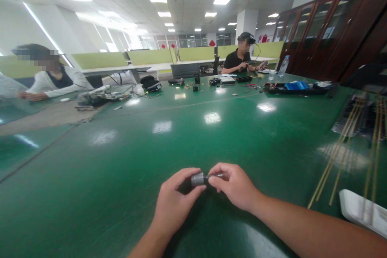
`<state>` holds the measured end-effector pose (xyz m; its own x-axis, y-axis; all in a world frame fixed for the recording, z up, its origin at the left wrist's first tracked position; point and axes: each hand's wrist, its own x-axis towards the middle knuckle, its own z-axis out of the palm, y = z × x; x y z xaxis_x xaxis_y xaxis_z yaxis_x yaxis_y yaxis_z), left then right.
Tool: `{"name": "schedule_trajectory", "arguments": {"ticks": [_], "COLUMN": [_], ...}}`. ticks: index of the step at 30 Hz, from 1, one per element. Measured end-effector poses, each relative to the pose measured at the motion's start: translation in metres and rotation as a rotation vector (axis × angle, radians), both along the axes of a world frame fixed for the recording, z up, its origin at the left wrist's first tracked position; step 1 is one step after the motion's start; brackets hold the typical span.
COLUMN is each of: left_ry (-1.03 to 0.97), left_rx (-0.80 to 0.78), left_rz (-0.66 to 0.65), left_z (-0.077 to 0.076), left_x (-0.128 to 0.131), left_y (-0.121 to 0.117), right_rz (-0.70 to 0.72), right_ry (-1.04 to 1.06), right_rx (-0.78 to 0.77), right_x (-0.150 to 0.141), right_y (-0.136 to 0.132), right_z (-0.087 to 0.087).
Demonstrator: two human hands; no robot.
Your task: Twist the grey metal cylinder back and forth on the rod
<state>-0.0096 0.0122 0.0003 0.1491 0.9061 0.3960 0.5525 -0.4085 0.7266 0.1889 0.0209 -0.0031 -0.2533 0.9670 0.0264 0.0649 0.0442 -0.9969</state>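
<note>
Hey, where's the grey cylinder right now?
The grey cylinder is low in the head view, near the middle, held in the left hand over the green table, with the right hand just to its right, pinching a thin rod.

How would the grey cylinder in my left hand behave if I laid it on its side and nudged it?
The grey cylinder would probably roll, since its side looks round and the glossy green table seems smooth. Its metallic sheen suggests it would be rigid and perhaps rather heavy for its size.
</note>
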Motion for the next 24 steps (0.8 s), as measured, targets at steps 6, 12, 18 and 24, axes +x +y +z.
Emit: {"name": "schedule_trajectory", "arguments": {"ticks": [6, 12, 18, 24], "left_ry": [-0.021, -0.06, -0.077, -0.081], "left_rx": [-0.009, -0.046, -0.059, -0.063], "left_rz": [0.007, 0.006, 0.013, 0.037], "left_z": [-0.002, -0.0032, -0.0054, -0.0045], "left_x": [-0.0013, -0.0027, -0.005, -0.0046], "left_y": [0.0013, 0.0027, 0.0025, 0.0023], "right_rz": [0.022, 0.03, 0.026, 0.014], "right_ry": [-0.005, 0.02, 0.045, 0.065], "right_rx": [0.006, 0.01, 0.009, -0.002], "right_x": [-0.0003, -0.0009, -0.002, -0.0028], "right_y": [-0.0019, -0.0023, -0.0011, -0.0001], "right_z": [-0.002, -0.0033, -0.0044, -0.0049]}}
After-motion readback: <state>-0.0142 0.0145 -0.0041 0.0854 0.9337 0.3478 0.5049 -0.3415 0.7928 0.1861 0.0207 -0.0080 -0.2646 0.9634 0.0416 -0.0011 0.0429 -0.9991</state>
